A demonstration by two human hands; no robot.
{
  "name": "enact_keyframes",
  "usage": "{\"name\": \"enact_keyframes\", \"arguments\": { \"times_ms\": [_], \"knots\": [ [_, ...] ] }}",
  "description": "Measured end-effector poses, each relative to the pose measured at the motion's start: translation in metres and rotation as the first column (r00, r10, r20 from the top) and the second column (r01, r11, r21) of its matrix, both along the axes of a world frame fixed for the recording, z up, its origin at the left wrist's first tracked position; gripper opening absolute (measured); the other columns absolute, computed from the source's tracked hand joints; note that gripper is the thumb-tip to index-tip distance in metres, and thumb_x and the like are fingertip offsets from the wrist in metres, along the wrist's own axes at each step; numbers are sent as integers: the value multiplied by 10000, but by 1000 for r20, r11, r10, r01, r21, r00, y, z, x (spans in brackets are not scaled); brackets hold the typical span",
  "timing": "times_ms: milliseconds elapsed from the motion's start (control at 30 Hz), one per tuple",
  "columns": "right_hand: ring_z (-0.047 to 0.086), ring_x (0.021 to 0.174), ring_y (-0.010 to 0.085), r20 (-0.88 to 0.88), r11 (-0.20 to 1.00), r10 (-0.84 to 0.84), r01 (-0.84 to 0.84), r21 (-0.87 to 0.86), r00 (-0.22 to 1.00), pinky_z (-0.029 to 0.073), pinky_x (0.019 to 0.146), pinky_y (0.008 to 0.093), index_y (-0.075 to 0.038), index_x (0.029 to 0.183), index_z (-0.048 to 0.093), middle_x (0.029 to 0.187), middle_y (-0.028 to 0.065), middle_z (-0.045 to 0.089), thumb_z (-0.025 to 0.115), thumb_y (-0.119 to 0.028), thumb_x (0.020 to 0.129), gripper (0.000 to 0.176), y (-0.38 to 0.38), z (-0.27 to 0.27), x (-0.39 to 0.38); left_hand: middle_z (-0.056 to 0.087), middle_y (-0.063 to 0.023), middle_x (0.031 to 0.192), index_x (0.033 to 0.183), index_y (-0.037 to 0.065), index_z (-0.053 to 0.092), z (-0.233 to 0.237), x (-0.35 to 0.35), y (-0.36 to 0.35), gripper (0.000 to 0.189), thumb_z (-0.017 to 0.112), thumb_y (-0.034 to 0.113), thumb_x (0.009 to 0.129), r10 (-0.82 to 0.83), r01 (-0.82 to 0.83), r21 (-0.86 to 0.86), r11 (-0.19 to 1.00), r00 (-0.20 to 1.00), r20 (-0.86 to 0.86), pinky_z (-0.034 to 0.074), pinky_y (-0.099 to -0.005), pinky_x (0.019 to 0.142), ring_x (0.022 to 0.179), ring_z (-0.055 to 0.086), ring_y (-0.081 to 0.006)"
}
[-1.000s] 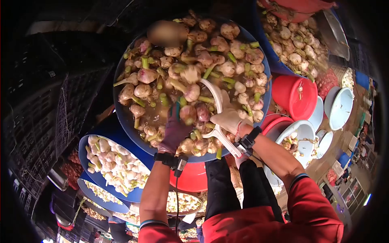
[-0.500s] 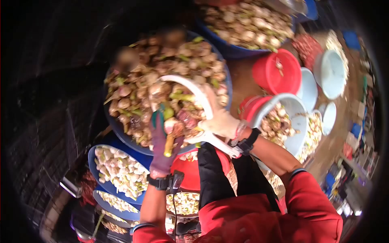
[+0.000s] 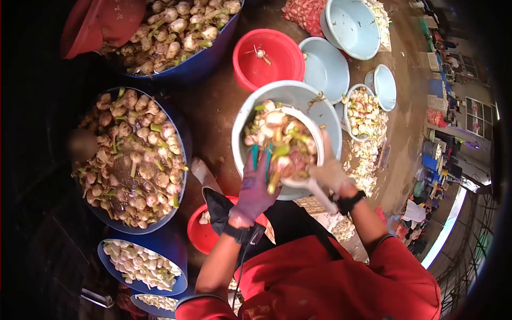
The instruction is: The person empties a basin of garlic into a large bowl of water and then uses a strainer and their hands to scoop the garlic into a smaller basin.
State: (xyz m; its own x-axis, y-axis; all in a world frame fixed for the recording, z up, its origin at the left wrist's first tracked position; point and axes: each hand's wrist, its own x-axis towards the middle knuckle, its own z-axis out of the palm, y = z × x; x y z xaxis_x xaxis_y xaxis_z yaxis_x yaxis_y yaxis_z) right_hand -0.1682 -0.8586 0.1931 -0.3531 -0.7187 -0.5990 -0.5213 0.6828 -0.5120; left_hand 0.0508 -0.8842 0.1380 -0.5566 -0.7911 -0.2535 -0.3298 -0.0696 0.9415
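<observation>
A white plastic scoop (image 3: pixel 320 144) heaped with garlic bulbs (image 3: pixel 292 141), some with green stems, is over the light grey-blue basin (image 3: pixel 242 114). My right hand (image 3: pixel 332 173), in a pale glove and smeared by motion, grips the scoop at its rim near the handle (image 3: pixel 321 198). On the other side, my left hand (image 3: pixel 257 184), in a purple glove with green fingertips, lies against the heaped garlic with its fingers stretched out and apart. The garlic hides where the scoop's bottom and the basin's contents meet.
A large blue tub (image 3: pixel 184 141) of garlic in water stands at left, another blue tub (image 3: pixel 213 58) behind it. Red basins (image 3: pixel 296 58), pale blue basins (image 3: pixel 341 80) and a blue tub (image 3: pixel 178 282) of peeled garlic surround me. Loose garlic (image 3: pixel 368 154) lies on the floor.
Both hands and the loaded scoop have moved from above the large blue tub, rightward to the grey-blue basin. My view has turned with them.
</observation>
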Motion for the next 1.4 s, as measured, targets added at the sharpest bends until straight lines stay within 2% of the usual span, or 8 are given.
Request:
{"name": "enact_keyframes", "arguments": {
  "times_ms": [100,333,567,800,833,933,1000,1400],
  "knots": [
    [436,1170,367,-507,932,327,-183,313,798,386,974,402,-58,1412,201,1216,227,437,728,-183,635,947,-13,-14,-31,247,-240,1442,1404,49,287,-5,-4,9,830,718,150,702,65,-85,142,986,988,140,263,-419,1096,1342,245,-401],
    [489,1037,410,-680,957,290,-193,216,674,416,912,448,-91,1422,228,1123,246,470,725,-244,628,949,8,-18,-105,399,-227,1351,1371,17,347,-90,142,58,767,708,171,712,374,-501,215,838,816,442,345,-393,1041,1250,403,-354],
    [441,1171,366,-584,950,252,-312,-2,771,367,997,404,-15,1415,232,1286,240,430,755,-174,613,971,-38,7,-79,484,-157,1291,1398,-9,294,-101,277,90,828,721,213,725,783,-933,333,135,306,542,367,-314,969,1141,483,-236],
    [403,1240,328,-61,863,459,-461,-208,886,341,1039,365,-16,1428,175,1329,225,396,732,-121,641,970,-114,21,106,615,-89,1040,1383,116,298,-157,352,104,703,662,189,787,900,-873,472,-118,106,422,457,-315,736,943,587,-206],
    [399,1245,327,21,837,520,-505,-210,854,340,1041,363,-19,1430,165,1332,227,392,731,-124,644,974,-126,21,142,618,-81,972,1368,117,314,-176,360,116,682,665,194,788,893,-931,323,173,286,348,460,-328,763,928,590,-215],
    [385,1263,324,156,751,660,-635,-181,735,337,1048,358,-28,1436,135,1340,232,379,727,-133,654,986,-158,11,244,579,-98,1015,1387,175,251,-226,377,138,743,682,203,782,909,-872,412,265,369,196,460,-392,826,930,563,-257],
    [386,1260,338,127,704,710,-707,-77,693,338,1046,361,-27,1437,125,1337,244,375,732,-153,655,998,-178,-4,303,478,-133,1236,1420,257,129,-175,358,91,866,696,183,769,864,-686,582,-438,-143,482,444,-458,848,1025,518,-297],
    [465,1090,392,-177,477,878,-834,277,444,374,963,393,-42,1449,53,1193,273,437,756,-328,618,1126,-151,-179,443,577,-66,986,1428,384,-112,-183,384,57,1047,661,93,784,838,-587,640,-496,-131,530,500,-419,682,782,560,-200]
  ]
}}
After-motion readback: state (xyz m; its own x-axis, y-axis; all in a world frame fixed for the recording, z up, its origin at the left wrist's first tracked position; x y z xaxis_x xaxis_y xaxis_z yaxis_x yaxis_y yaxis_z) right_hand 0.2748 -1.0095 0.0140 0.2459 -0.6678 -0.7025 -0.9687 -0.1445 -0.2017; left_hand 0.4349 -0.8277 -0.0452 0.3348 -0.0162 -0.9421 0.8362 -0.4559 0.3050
